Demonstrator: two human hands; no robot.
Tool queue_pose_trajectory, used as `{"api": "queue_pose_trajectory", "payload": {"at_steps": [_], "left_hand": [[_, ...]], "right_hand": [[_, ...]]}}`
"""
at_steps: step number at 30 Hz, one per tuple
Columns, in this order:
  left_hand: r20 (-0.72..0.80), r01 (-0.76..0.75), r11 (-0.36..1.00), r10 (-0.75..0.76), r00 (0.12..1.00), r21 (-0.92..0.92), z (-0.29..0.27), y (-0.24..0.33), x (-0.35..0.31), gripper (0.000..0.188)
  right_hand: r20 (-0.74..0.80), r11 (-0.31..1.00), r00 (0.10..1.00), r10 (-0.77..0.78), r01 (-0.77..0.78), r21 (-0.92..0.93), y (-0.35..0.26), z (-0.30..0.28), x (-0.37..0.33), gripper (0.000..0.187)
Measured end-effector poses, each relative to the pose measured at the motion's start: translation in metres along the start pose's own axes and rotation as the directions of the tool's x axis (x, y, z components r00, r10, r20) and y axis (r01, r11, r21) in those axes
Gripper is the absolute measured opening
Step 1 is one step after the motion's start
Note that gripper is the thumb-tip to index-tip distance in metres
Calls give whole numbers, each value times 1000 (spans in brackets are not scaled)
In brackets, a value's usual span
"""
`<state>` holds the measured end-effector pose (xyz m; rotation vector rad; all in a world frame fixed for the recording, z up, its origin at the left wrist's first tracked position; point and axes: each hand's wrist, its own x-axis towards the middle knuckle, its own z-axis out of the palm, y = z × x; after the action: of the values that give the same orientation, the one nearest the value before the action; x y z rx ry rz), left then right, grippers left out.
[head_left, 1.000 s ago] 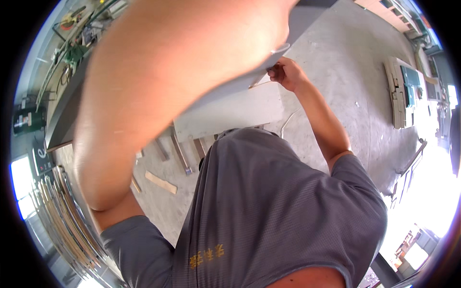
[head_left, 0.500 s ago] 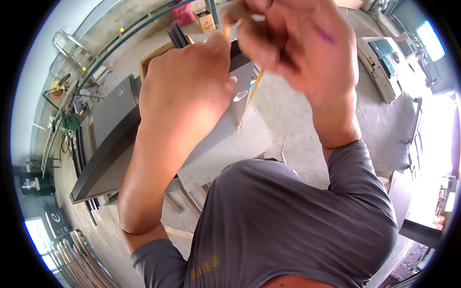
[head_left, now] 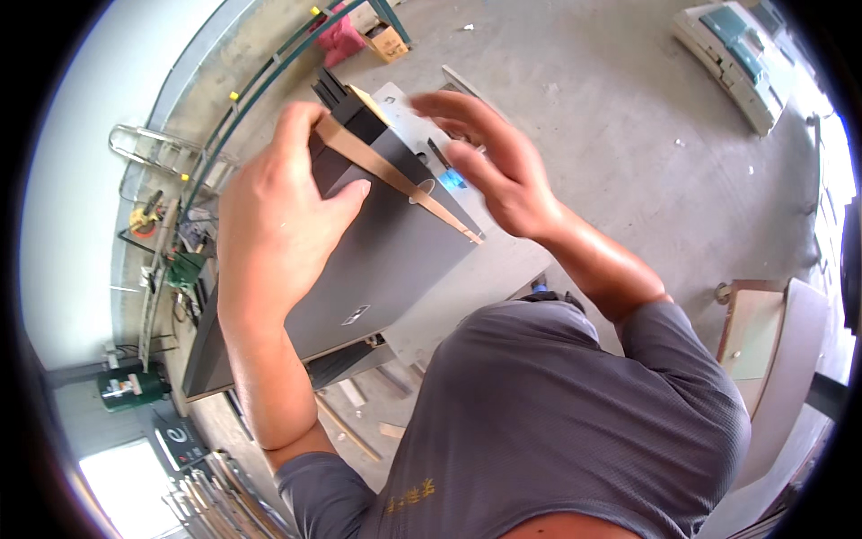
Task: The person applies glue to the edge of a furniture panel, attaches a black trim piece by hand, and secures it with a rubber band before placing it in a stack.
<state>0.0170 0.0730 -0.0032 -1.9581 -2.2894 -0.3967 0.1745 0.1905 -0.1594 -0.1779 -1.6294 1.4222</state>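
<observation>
lettering (head_left: 412, 495) marks the shirt (head_left: 575, 422); left fingers (head_left: 299, 122) meet a brown strip (head_left: 386, 168), grip unclear; right fingers (head_left: 485, 117) stand apart.

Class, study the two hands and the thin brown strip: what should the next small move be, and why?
Probably bring the right hand to the near end of the brown strip and steady it over the dark panel. The left hand is at the strip's far end, while the right is open and apart, leaving the near end unheld.
</observation>
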Motion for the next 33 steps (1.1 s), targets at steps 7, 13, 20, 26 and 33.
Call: {"api": "queue_pose_trajectory", "payload": {"at_steps": [7, 13, 20, 26, 33], "left_hand": [[97, 328, 944, -331, 939, 43, -25, -25, -34, 38], [-69, 149, 989, -149, 986, -5, -9, -30, -47, 42], [-61, 242, 958, -254, 965, -153, -12, -36, -66, 49], [-985, 453, 884, -161, 68, -114, -26, -129, -197, 40], [-649, -96, 653, -757, -76, -751, 69, -194, -272, 39]], "right_hand": [[181, 912, 968, 174, -228, 340, -4, 32, 35, 44], [143, 944, 988, 61, -104, 314, 0, 30, 32, 37], [57, 954, 996, 75, -88, 287, 2, 35, 25, 34], [-292, 942, 898, -330, 293, -163, 9, 55, 23, 28], [-528, 976, 837, -146, 33, -217, 21, 58, 20, 18]]}}
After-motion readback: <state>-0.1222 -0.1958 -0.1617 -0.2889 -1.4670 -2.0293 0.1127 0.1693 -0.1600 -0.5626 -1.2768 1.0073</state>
